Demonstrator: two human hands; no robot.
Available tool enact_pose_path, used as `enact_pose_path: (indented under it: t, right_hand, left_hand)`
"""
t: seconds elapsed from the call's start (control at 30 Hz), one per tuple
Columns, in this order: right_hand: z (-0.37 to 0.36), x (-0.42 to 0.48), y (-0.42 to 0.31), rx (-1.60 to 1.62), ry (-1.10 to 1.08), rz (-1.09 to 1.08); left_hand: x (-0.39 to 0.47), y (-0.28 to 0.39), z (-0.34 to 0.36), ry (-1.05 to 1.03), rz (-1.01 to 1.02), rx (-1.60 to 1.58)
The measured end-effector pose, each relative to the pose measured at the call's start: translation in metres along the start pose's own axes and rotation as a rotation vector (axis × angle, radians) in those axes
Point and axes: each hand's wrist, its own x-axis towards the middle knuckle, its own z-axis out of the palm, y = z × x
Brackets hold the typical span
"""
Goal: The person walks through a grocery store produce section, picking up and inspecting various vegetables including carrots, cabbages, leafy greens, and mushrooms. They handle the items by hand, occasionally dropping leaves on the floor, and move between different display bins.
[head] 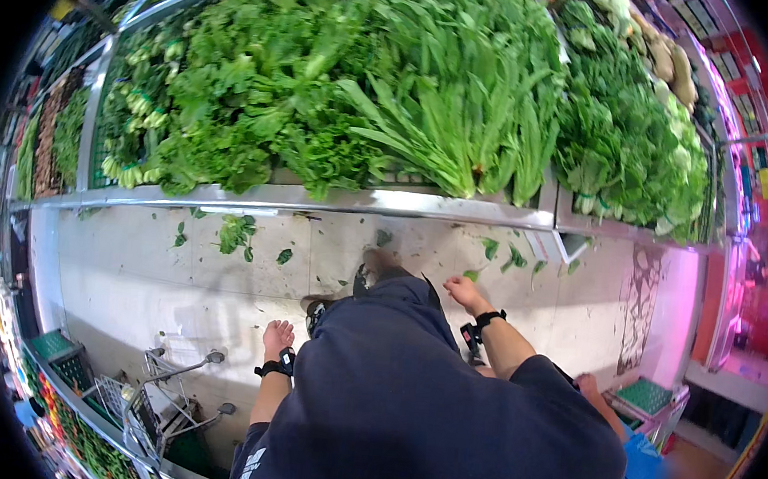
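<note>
My left hand [279, 339] hangs low beside my dark shirt, palm partly turned up and holding nothing. On the other side, my right hand [466, 293] is out over the floor, its fingers curled partly out of sight; I see nothing in it. Both wrists carry black strapped devices. Ahead of me a metal-edged display stand [386, 202] is heaped with greens. Long-leaved lettuce [460, 148] lies right of centre, with frilly leafy greens [238, 122] to its left. Bunched leafy greens [604, 148] fill the right section. Neither hand touches the produce.
Loose leaves [234, 232] litter the tiled floor [136, 255]. A white box [547, 245] sticks out under the stand's edge. Behind me on the left stands a metal cart [159, 404]; at the lower right is another person in blue [638, 474], beside a green crate [643, 396].
</note>
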Motion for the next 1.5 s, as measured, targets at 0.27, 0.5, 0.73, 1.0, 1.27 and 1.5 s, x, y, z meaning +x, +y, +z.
enact_pose_path:
  t: [0.27,0.5,0.73,1.0,1.27,1.5]
  right_hand:
    - [0.023,0.009,-0.044,0.052,0.155,0.182]
    - [0.149,0.003,-0.124,-0.221,-0.032,-0.052]
    - [0.271,-0.016,-0.186,-0.497,-0.258,-0.271]
    - [0.357,-0.007,-0.235,-0.835,-0.347,-0.256]
    - [0.529,0.039,-0.316,-0.829,-0.334,-0.336]
    - [0.752,0.046,-0.445,-0.878,-0.333,-0.972]
  left_hand:
    - [0.003,0.022,-0.062,0.015,0.104,-0.207]
    - [0.036,-0.004,-0.223,-0.082,0.151,-0.645]
    - [-0.003,0.029,-0.325,0.037,0.191,-1.131]
    - [-0.017,0.052,-0.370,0.038,0.254,-1.473]
    - [0.000,0.153,-0.383,0.134,0.086,-1.775]
    - [0.017,0.329,-0.441,0.080,0.289,-1.547]
